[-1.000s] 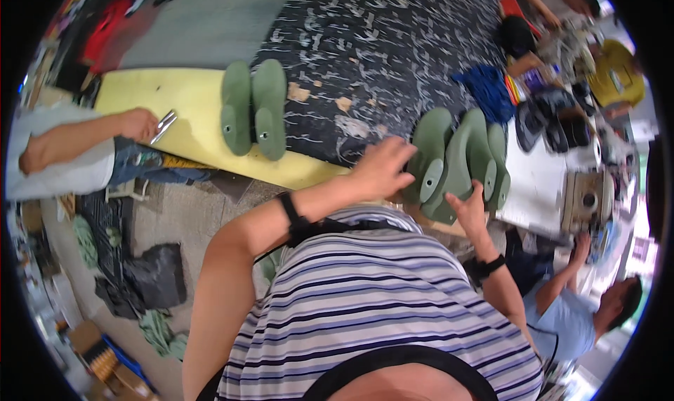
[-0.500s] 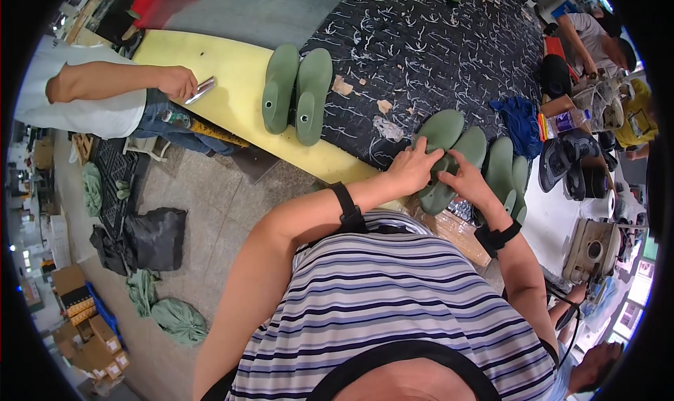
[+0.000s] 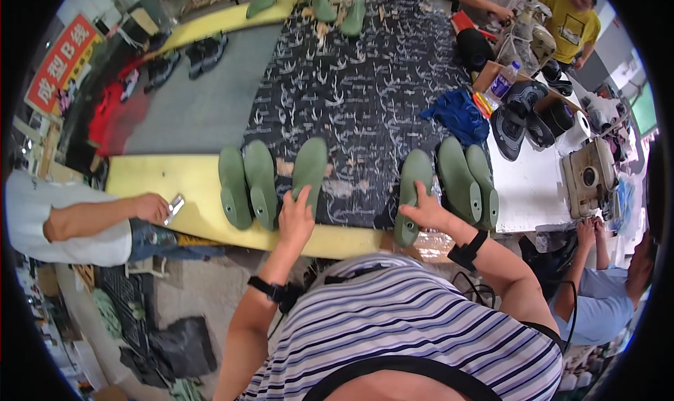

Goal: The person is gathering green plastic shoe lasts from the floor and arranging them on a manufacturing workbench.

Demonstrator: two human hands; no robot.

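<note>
My left hand [image 3: 296, 218] grips the heel end of a green shoe last [image 3: 310, 163], which lies on the table with its toe pointing away from me. Farther right, my right hand [image 3: 430, 210] has thumb and fingers around another green shoe last [image 3: 415, 168] near the table's front edge. Left of my left hand lies a pair of shoe lasts, one outer [image 3: 232, 183] and one inner [image 3: 260, 176]. Close to the right of my right hand, two more lasts [image 3: 456, 173] lie side by side, holes showing in their heel ends.
The table has a black patterned cover [image 3: 337, 92] with scraps on it and a yellow front strip [image 3: 140, 183]. A blue cloth [image 3: 456, 116], a bottle [image 3: 503, 81] and dark shoes [image 3: 516, 120] lie at right. At left, a co-worker's hand [image 3: 151, 208] holds a metal object [image 3: 174, 208].
My hands have moved apart from the two lasts lying together. The left has carried one leftward, near the left pair, while the right keeps the other. My view has shifted too.
</note>
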